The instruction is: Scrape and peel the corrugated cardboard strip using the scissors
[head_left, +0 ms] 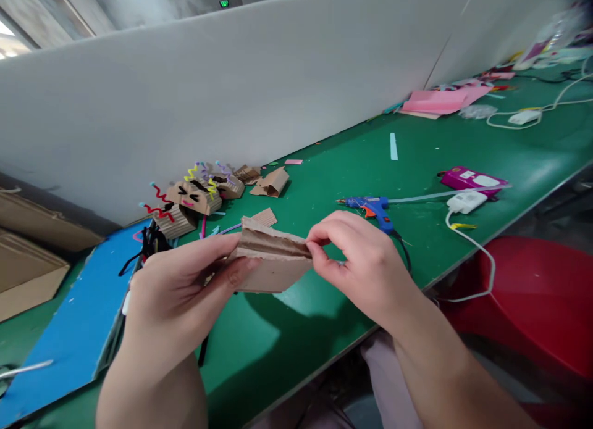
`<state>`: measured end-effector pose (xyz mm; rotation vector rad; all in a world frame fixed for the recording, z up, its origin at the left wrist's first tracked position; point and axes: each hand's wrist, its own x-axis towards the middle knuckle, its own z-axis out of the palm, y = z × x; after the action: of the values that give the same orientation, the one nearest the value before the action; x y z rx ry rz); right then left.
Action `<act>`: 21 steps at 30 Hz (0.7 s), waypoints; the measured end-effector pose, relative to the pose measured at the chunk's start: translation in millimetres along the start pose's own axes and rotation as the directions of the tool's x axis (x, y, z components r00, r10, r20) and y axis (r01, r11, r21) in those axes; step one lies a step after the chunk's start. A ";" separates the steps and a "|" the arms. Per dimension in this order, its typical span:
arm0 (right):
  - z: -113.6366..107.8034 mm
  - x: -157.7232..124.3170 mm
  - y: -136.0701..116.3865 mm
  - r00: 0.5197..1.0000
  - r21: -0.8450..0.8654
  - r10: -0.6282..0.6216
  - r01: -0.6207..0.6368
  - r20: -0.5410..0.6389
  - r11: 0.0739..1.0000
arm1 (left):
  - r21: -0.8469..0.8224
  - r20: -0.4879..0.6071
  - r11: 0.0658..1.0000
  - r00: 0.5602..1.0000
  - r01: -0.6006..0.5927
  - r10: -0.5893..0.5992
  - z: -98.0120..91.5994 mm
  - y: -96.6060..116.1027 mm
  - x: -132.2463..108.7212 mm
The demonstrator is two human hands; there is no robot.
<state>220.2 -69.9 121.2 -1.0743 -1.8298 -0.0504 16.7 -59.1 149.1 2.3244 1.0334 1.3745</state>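
Note:
A small piece of brown cardboard (275, 274) with a torn, folded edge is raised above the green table. My left hand (185, 287) grips its left end, thumb on the near face and fingers behind. At the right end, my right hand (356, 256) pinches the torn edge between thumb and forefinger. A blue glue gun (370, 208) with a clear glue stick in its back lies just beyond my right hand. Behind my left hand stand cardboard figures, one with a drawn face (189, 199), topped with coiled pipe cleaners. A flat cardboard scrap (263, 219) lies near them.
A folded cardboard piece (271, 183) lies toward the white partition (231, 89). A purple box (470, 179) and white plug (467, 200) with a cord sit at right. Pink sheets (445, 100) lie farther back. A blue board (74, 330) is at left, a red stool (528, 299) at right.

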 end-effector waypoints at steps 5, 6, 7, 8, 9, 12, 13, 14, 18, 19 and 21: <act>-4.0 -1.4 2.2 0.998 0.145 0.053 -0.055 0.016 0.988 | -0.042 -0.022 0.999 1.000 0.007 -0.008 0.0 1.2 2.7; -5.1 -2.1 2.5 0.998 0.167 0.057 -0.058 0.012 0.984 | -0.050 -0.029 0.998 0.999 0.026 -0.028 -0.1 1.7 3.3; -6.0 -2.8 2.7 0.998 0.173 0.059 -0.059 0.004 0.983 | -0.055 -0.030 0.997 0.998 0.049 -0.051 -0.4 2.3 3.7; -6.4 -3.5 2.7 0.998 0.164 0.057 -0.055 -0.008 0.985 | -0.053 -0.024 0.996 0.997 0.071 -0.072 -0.7 2.7 4.0; -6.4 -4.1 2.5 0.999 0.146 0.048 -0.044 -0.025 0.988 | -0.047 -0.025 0.995 0.995 0.090 -0.092 -1.2 3.0 4.2; -4.0 -4.7 1.8 0.997 0.072 0.014 -0.009 -0.075 0.997 | -0.029 -0.029 0.994 0.994 0.101 -0.102 -2.5 3.2 4.0; -3.0 -4.4 1.7 0.996 0.052 0.005 0.000 -0.085 0.999 | -0.030 -0.027 0.995 0.995 0.093 -0.094 -2.7 3.3 3.8; -2.0 -3.9 1.6 0.996 0.036 -0.001 0.005 -0.088 0.999 | -0.035 -0.024 0.996 0.996 0.086 -0.087 -2.7 3.3 3.7; -0.6 -1.5 2.4 0.999 0.026 0.003 -0.002 -0.035 1.000 | -0.069 -0.022 0.996 0.998 0.062 -0.064 -1.2 3.6 3.9; -0.8 -1.1 2.7 1.000 0.031 0.010 -0.009 -0.010 0.999 | -0.077 -0.016 0.995 0.998 0.058 -0.059 -0.9 3.5 4.0; -1.4 -0.8 3.2 0.999 0.044 0.026 -0.028 0.038 0.999 | -0.087 -0.003 0.995 0.999 0.048 -0.049 -0.7 2.9 4.1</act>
<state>223.5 -69.1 120.1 -1.0748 -1.8408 0.0265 18.7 -58.5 153.8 2.2201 1.0042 1.3801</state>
